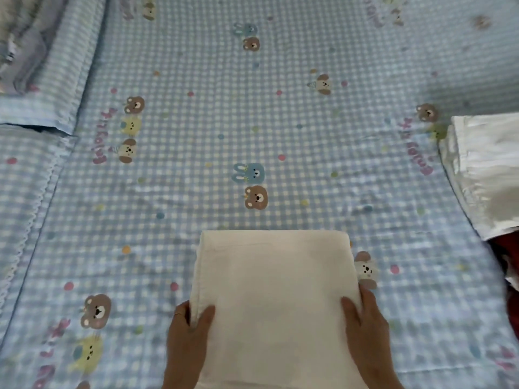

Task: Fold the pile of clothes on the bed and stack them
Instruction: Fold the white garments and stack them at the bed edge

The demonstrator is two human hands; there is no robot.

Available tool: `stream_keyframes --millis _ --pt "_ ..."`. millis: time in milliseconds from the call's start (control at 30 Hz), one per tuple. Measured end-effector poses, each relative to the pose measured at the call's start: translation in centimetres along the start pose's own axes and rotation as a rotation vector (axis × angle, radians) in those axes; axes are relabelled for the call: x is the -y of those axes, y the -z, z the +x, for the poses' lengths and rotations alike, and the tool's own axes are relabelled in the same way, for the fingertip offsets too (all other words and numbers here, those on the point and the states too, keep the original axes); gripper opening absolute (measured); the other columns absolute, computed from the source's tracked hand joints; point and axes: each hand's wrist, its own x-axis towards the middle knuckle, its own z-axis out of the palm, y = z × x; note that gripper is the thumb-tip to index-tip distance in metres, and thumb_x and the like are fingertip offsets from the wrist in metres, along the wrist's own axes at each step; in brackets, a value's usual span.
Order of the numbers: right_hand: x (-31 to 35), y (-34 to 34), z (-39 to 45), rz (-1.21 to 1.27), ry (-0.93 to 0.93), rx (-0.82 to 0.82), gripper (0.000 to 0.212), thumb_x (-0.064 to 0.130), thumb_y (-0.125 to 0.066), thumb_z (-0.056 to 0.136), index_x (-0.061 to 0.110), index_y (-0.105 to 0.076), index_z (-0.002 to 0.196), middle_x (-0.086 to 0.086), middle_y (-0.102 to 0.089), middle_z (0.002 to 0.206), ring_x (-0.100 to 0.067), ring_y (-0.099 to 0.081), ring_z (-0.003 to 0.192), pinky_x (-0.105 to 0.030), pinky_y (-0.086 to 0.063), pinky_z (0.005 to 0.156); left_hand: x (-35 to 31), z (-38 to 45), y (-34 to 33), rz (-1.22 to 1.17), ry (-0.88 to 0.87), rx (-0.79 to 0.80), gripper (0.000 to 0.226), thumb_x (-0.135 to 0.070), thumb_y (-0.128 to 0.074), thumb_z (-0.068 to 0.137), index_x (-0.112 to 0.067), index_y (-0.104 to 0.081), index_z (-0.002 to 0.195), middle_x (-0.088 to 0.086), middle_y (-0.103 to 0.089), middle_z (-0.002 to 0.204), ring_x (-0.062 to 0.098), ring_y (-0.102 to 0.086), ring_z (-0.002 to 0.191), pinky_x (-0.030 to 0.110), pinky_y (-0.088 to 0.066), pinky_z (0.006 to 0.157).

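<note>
Soft, light cream folded cloth [273, 299] is pinched at both near edges, left hand [189, 335] and right hand [368, 329] gripping; best lifted there.

A bed [280, 122] fills the view, covered in a blue-and-white checked sheet [196, 136] printed with bears, rabbits, coloured dots and pink lettering. At the left lie matching pillows [56, 80]. Soft, even light falls across it.
</note>
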Motion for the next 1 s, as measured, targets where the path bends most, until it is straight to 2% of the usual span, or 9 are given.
stream_keyframes --millis 233,433,567,667,767,833,900,933,1000 --pt "-3.7 19.9 10.2 -0.013 0.122 -0.206 0.036 0.016 -0.059 0.09 0.01 -0.053 0.125 -0.013 -0.065 0.112 -0.034 -0.059 0.103 -0.032 -0.038 0.08 -12.8 -10.4 -14.6 -0.161 -0.198 0.084 0.014 -0.011 -0.065 0.086 -0.013 -0.056 0.096 -0.006 -0.058 0.076 0.009 -0.054 0.069 0.021 -0.039 0.058" --pt "-9.2 35.4 21.4 -0.022 0.208 -0.3 0.031 0.018 -0.057 0.092 0.012 -0.054 0.122 -0.009 -0.066 0.105 -0.033 -0.061 0.096 -0.031 -0.041 0.075 -22.3 -17.8 -30.4 -0.236 -0.264 0.174 0.012 -0.015 -0.064 0.087 -0.01 -0.059 0.097 0.0 -0.064 0.08 0.012 -0.058 0.071 0.026 -0.041 0.059" --pt "-10.7 43.2 29.1 -0.08 0.256 -0.349 0.035 0.021 -0.058 0.092 0.009 -0.053 0.125 -0.012 -0.066 0.112 -0.032 -0.06 0.102 -0.03 -0.042 0.08 -28.1 -20.4 -38.8 -0.267 -0.305 0.196 0.008 -0.018 -0.063 0.088 -0.011 -0.06 0.091 -0.003 -0.062 0.074 0.011 -0.057 0.067 0.023 -0.038 0.054" --pt "-10.4 47.6 35.5 -0.08 0.3 -0.353 0.038 0.02 -0.059 0.091 0.008 -0.052 0.127 -0.015 -0.063 0.118 -0.033 -0.058 0.109 -0.037 -0.044 0.091 -32.8 -20.8 -44.3 -0.326 -0.322 0.206 0.009 -0.02 -0.061 0.089 -0.012 -0.058 0.093 -0.001 -0.063 0.079 0.01 -0.057 0.069 0.023 -0.04 0.055" --pt "-10.2 49.3 42.1 -0.084 0.333 -0.343 0.037 0.018 -0.059 0.091 0.005 -0.052 0.126 -0.018 -0.064 0.115 -0.035 -0.058 0.106 -0.037 -0.043 0.089 -36.2 -19.5 -49.0 -0.358 -0.34 0.198 0.009 -0.019 -0.061 0.089 -0.013 -0.058 0.095 0.002 -0.065 0.087 0.008 -0.058 0.071 0.022 -0.042 0.058" --pt "-11.0 49.1 46.3 -0.075 0.318 -0.312 0.038 0.018 -0.059 0.091 0.005 -0.051 0.126 -0.019 -0.064 0.115 -0.036 -0.058 0.106 -0.036 -0.042 0.088 -37.4 -18.0 -52.0 -0.322 -0.366 0.214 0.012 -0.019 -0.059 0.09 -0.012 -0.06 0.1 0.005 -0.067 0.093 0.014 -0.061 0.077 0.025 -0.042 0.063" --pt "-12.6 48.1 49.6 -0.128 0.269 -0.257 0.043 0.018 -0.058 0.092 0.004 -0.048 0.131 -0.021 -0.06 0.122 -0.038 -0.055 0.112 -0.038 -0.04 0.093 -37.4 -16.2 -54.7 -0.168 -0.4 0.241 0.027 -0.019 -0.056 0.092 -0.008 -0.055 0.117 0.006 -0.063 0.108 0.024 -0.061 0.101 0.029 -0.045 0.078" --pt "-13.7 47.3 50.8 -0.201 0.248 -0.223 0.048 0.019 -0.057 0.092 0.005 -0.044 0.136 -0.023 -0.054 0.129 -0.039 -0.051 0.116 -0.04 -0.039 0.096 -36.8 -15.5 -55.9 -0.037 -0.428 0.241 0.04 -0.019 -0.054 0.094 -0.005 -0.046 0.13 0.01 -0.056 0.123 0.028 -0.052 0.119 0.032 -0.043 0.092" --pt "-15.5 45.8 51.8 -0.409 0.292 -0.202 0.057 0.027 -0.053 0.094 0.009 -0.032 0.145 -0.023 -0.039 0.142 -0.041 -0.041 0.126 -0.048 -0.036 0.103 -35.6 -14.9 -57.4 0.322 -0.624 0.116 0.064 -0.025 -0.051 0.095 -0.003 -0.02 0.147 0.021 -0.025 0.15 0.033 -0.022 0.141 0.038 -0.023 0.115"
